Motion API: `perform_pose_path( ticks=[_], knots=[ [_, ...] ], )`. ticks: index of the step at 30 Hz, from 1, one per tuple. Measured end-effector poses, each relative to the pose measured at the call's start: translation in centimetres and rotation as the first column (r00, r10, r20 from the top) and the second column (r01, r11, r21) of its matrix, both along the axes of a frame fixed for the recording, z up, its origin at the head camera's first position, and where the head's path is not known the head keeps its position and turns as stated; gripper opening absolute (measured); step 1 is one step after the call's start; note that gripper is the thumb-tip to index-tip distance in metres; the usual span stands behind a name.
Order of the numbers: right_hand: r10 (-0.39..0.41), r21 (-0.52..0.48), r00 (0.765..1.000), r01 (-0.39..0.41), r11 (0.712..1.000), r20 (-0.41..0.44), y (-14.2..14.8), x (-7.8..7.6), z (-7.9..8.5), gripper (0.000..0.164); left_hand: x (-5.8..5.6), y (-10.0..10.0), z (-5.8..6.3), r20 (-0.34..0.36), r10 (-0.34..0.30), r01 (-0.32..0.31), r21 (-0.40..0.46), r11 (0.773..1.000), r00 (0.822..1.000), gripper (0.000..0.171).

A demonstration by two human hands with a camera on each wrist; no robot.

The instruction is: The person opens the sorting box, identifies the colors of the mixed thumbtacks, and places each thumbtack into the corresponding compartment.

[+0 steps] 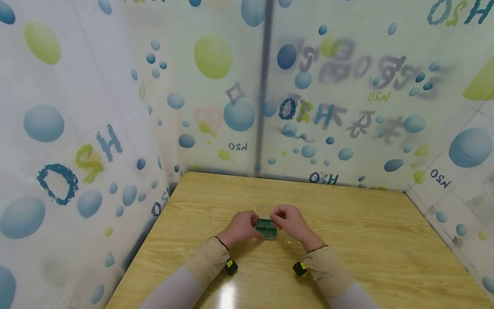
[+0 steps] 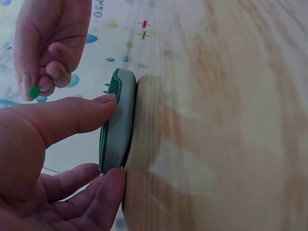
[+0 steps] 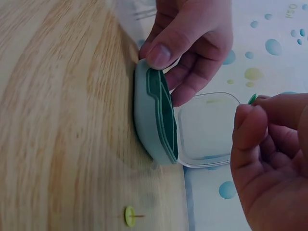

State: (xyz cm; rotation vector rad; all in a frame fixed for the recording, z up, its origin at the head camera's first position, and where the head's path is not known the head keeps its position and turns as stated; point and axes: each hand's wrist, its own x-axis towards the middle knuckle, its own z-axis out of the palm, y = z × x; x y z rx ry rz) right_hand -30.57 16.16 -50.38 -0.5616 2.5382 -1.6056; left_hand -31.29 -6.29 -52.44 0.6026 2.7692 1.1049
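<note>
Steadying things at nine o'clock, the left hand (image 1: 241, 226) has thumb and fingers wrapped about a rounded green plastic box with dividers (image 1: 271, 232), there on the light wood-grain surface (image 1: 347, 240), its clear plastic lid (image 3: 207, 132) laid back toward twelve. And at two o'clock from the box, here's the right hand (image 1: 292, 222), fingers narrowed in a pinch on a small round green tack-like piece (image 2: 34, 92)! Looks like the loading step, one piece at a time, with a yellow round-headed tack (image 3: 130, 216) and a reddish round-headed tack (image 1: 298, 243) lying at four o'clock. The next move seems to call for a short carry toward eight, over a compartment, then a clean release. The right-wrist view picks out the yellow tack's metal pin, lost from the head; the left-wrist view catches the green piece's round face. Only the head view looks straight down into the compartments, contents too small to tell.
</note>
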Motion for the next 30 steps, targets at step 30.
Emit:
perform_pose_path(
  ticks=[30],
  knots=[
    [-0.162,0.387,0.953,0.254,0.886,-0.255,-1.3,0.1,-1.6,0.010,-0.2,0.0,-0.1,0.035,0.009,-0.009,0.006,1.000,0.999,0.056]
  ],
)
